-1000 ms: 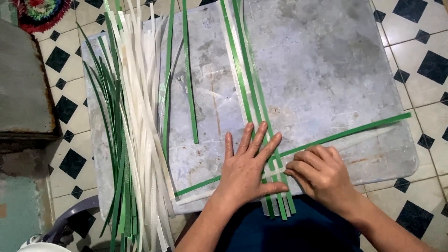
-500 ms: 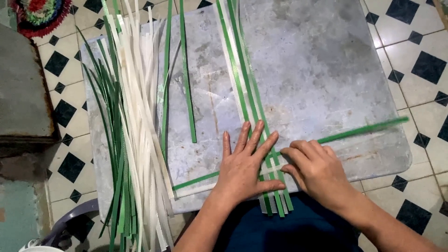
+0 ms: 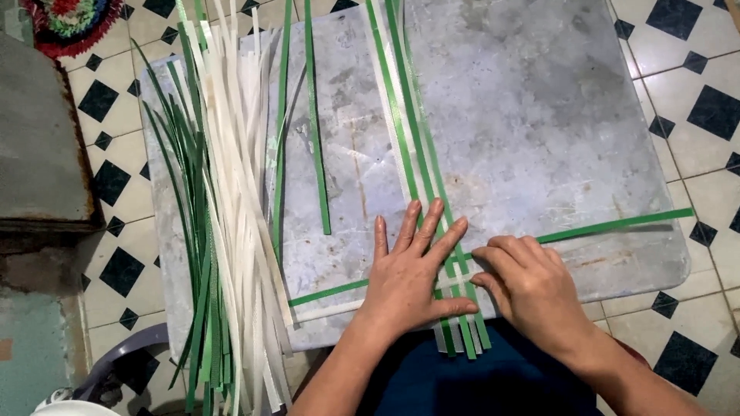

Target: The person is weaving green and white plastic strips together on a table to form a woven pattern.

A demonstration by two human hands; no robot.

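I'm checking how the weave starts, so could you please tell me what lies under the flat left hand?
The left hand presses on long green and white strips where a green cross strip meets them, on a grey board. The crossing itself is covered.

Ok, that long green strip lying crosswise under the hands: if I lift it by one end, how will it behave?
The crosswise green strip is thin, flat and long, so it would probably sag and feel light. It looks smooth, so it may slide on the board. The left hand pressing the crossing suggests it shifts easily.
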